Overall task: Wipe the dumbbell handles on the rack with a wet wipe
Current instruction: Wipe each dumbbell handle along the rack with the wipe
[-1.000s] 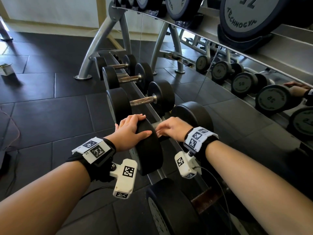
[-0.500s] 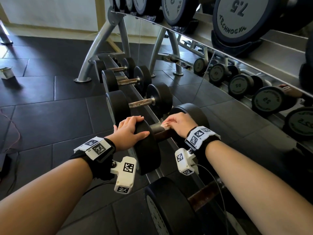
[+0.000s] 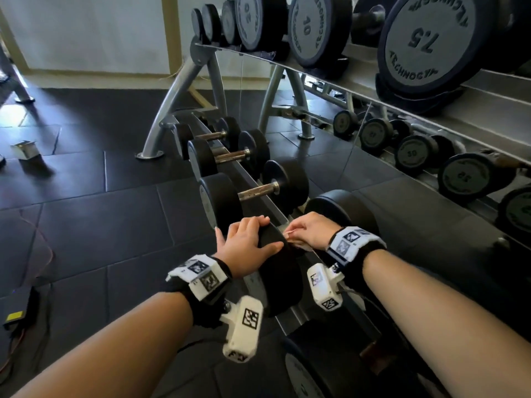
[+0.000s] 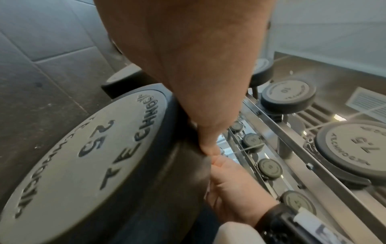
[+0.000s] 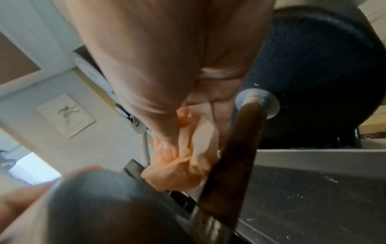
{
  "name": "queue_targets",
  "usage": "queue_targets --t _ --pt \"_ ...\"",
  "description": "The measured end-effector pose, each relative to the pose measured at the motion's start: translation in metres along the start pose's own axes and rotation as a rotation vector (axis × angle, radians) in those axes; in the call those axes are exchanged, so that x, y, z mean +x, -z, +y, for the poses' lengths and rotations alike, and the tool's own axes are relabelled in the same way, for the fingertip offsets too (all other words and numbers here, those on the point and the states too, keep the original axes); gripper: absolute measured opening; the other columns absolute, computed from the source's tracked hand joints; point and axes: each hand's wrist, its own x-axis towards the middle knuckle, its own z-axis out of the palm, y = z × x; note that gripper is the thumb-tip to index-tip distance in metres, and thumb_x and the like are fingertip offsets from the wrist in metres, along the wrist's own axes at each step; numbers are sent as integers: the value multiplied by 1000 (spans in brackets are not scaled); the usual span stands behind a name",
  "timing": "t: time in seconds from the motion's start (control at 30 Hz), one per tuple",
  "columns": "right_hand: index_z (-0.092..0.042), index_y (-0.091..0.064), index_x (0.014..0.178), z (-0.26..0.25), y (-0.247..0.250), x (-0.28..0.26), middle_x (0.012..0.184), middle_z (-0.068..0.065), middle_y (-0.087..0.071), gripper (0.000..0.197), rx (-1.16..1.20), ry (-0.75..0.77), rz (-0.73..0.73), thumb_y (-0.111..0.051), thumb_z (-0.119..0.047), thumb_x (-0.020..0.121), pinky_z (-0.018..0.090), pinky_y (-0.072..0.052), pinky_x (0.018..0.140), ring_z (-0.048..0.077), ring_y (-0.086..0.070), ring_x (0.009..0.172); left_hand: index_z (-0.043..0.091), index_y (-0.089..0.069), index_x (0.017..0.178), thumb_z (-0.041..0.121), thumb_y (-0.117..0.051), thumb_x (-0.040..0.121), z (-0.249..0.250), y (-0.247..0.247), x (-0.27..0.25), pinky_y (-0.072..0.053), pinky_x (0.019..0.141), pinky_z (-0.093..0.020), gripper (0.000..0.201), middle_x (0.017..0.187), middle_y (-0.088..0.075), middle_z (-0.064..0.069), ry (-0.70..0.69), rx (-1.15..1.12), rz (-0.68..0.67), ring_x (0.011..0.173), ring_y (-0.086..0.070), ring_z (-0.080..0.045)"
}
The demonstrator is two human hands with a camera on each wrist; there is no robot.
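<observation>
The 25 dumbbell (image 3: 275, 271) lies across the lower rail of the dumbbell rack (image 3: 178, 90), and everything here is placed from it. The left hand (image 3: 247, 248) rests over the top of its near head, fingers spread and fairly straight along the rim, thumb pointing toward the handle; the left wrist view shows the grey end plate marked 25 just under the palm. Just beyond that head, the right hand (image 3: 311, 231) has its fingers curled round a crumpled, orange-stained wet wipe (image 5: 183, 165), which presses against the dark handle (image 5: 234, 156) close to the near head. The far head (image 3: 342, 211) stands past the right hand, a silver collar where the handle enters it.

Further along the rail from the 25 dumbbell sit three smaller dumbbells (image 3: 253, 191) in a row, each across the rail with its rusty handle bare. One more dumbbell (image 3: 307, 372) lies nearer the camera. Above, the upper shelf (image 3: 431, 110) carries heads marked 7.5 (image 3: 428, 41) and 10 (image 3: 310, 27), with others behind.
</observation>
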Motion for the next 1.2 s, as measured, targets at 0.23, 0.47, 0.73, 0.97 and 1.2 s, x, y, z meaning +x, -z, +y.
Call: queue_targets --t 0.23,0.47,0.73,0.97,1.2 --pt "-28 -70 80 -19 5 23 82 2 -73 18 40 -100 -77 -66 -17 94 23 -52 77 8 -65 71 46 -62 102 61 -38 96 -37 52 57 -24 104 -46 29 110 -57 14 -135 -69 -38 122 -46 -18" --pt "-25 -71 84 -45 21 34 59 -15 -65 12 24 -240 -155 -67 -19 93 10 -43 61 -8 -57 52 30 -43 145 41 -62 92 -87 72 116 -21 120 -46 57 153 -39 4 -184 112 153 144 -26 -25" --pt "-2 -72 101 -68 56 81 85 9 -71 15 313 -270 344 -59 -7 97 19 -55 66 16 -66 75 50 -15 150 56 -53 92 -131 74 132 6 116 -65 69 162 -11 19 -118 153 20 152 1 -20" --pt "-21 -77 89 -71 42 127 85 7 -75 9 546 -233 330 -69 -17 91 31 -57 59 18 -74 75 51 -19 148 57 -56 89 -128 80 136 4 117 -64 70 159 -18 17 -100 193 13 150 -8 -24" --pt "-27 -78 83 -44 25 170 87 3 -76 19 490 -257 207 -67 -16 92 31 -60 62 19 -74 81 51 -46 126 75 -53 77 -128 83 155 -12 118 -52 56 126 -45 15 -118 253 161 124 -38 -23"
